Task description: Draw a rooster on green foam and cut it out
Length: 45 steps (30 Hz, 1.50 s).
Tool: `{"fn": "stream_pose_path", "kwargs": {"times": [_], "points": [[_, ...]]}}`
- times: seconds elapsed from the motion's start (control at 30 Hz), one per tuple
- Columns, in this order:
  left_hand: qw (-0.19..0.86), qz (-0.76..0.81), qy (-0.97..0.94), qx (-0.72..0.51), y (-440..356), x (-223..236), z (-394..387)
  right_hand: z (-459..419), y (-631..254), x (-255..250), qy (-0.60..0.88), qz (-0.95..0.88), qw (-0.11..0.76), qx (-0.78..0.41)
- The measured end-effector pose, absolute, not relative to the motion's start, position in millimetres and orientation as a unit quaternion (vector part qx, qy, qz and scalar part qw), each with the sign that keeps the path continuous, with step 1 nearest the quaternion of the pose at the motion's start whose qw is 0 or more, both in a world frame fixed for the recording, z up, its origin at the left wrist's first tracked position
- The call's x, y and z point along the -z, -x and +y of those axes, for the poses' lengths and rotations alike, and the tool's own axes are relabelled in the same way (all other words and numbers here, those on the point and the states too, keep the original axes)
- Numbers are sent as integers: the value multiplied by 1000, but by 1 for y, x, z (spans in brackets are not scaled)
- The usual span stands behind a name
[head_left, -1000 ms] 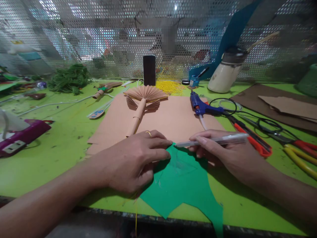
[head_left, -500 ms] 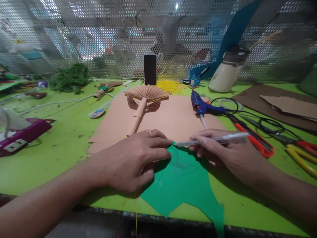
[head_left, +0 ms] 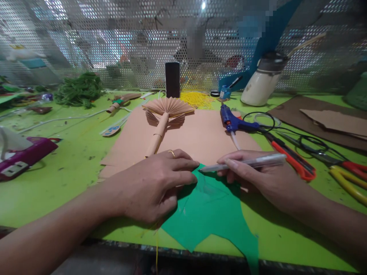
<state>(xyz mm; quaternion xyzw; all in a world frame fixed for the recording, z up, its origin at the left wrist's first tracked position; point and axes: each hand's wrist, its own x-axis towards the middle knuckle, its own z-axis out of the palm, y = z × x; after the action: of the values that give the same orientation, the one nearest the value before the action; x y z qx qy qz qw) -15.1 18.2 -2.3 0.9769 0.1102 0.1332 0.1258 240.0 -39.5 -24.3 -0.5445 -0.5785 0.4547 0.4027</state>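
Observation:
A piece of green paper (head_left: 212,214) lies at the near edge of the bright green table (head_left: 65,172). My left hand (head_left: 155,183), with a ring on one finger, presses flat on the paper's left part, fingers stretched toward its top corner. My right hand (head_left: 258,177) pinches a clear pen (head_left: 246,162), whose tip touches the green paper's top corner next to my left fingertips. Faint drawn lines show on the paper below the tip. A sheet of tan paper (head_left: 200,137) lies just beyond, with a pleated paper fan on a rolled stem (head_left: 163,118) on it.
A blue glue gun (head_left: 233,122) lies right of the tan sheet. Red-handled scissors (head_left: 292,160) and yellow-handled pliers (head_left: 346,183) are at the right. A black cylinder (head_left: 172,80), white jar (head_left: 262,84), green yarn (head_left: 80,89) and cardboard (head_left: 321,118) stand along the back. A purple box (head_left: 25,156) is left.
Almost nothing has moved. The pen tip has crept slightly left along the green paper's top corner; my left hand stays pressed in place.

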Motion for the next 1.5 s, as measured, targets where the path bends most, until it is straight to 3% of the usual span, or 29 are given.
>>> {"fn": "stream_pose_path", "kwargs": {"times": [1.5], "points": [[124,109,-980,-115,20,5,22,-37,-243,23,567,-538,418,-463]]}}
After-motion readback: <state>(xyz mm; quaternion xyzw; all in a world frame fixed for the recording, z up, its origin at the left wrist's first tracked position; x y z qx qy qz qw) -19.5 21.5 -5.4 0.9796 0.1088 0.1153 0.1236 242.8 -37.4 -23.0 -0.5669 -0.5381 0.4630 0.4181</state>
